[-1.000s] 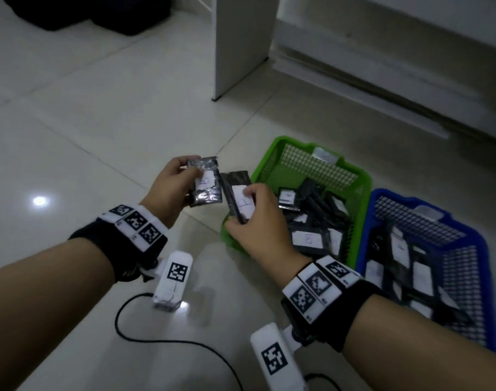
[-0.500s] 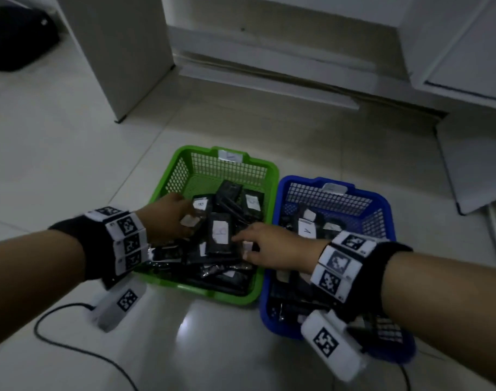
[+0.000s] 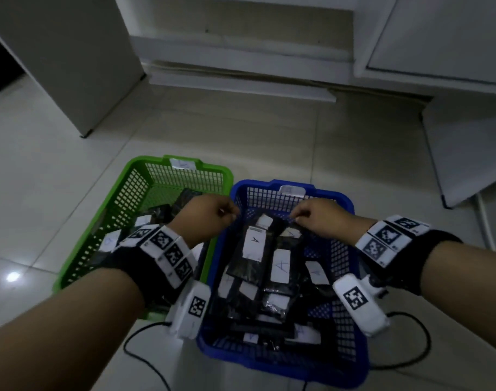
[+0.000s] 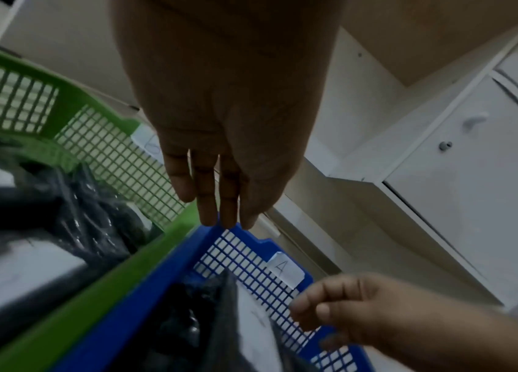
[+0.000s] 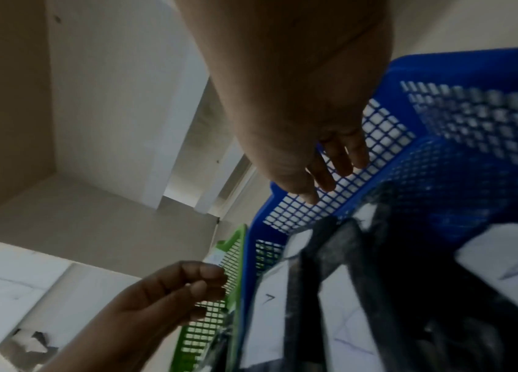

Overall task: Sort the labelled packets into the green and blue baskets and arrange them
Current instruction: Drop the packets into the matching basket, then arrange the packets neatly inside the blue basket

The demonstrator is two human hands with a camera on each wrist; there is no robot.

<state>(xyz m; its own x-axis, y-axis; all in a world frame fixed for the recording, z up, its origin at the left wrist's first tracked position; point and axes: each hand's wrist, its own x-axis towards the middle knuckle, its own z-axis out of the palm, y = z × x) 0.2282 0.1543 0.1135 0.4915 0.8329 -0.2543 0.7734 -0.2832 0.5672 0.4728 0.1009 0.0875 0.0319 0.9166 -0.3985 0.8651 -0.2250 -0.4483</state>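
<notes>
Head view: left hand (image 3: 210, 218) and right hand (image 3: 320, 218), fingers loosely curled and holding nothing, hover over the blue basket (image 3: 351, 328) of labelled packets (image 3: 254, 246); green basket (image 3: 106, 221) touching its left side. Left wrist view: left fingers (image 4: 210, 191) hang straight above the blue rim.

Green basket (image 3: 120, 198) left, blue basket (image 3: 351, 277) right, touching, on pale tiled floor (image 3: 58, 170). Both hold dark packets with white labels; blue basket's labels (image 3: 280, 266) read "A". Left hand (image 3: 204, 218) above seam between baskets, fingers curled. Right hand (image 3: 320, 218) over blue basket's far end, fingertips at packet edge. White cabinets (image 3: 438, 38) far.
</notes>
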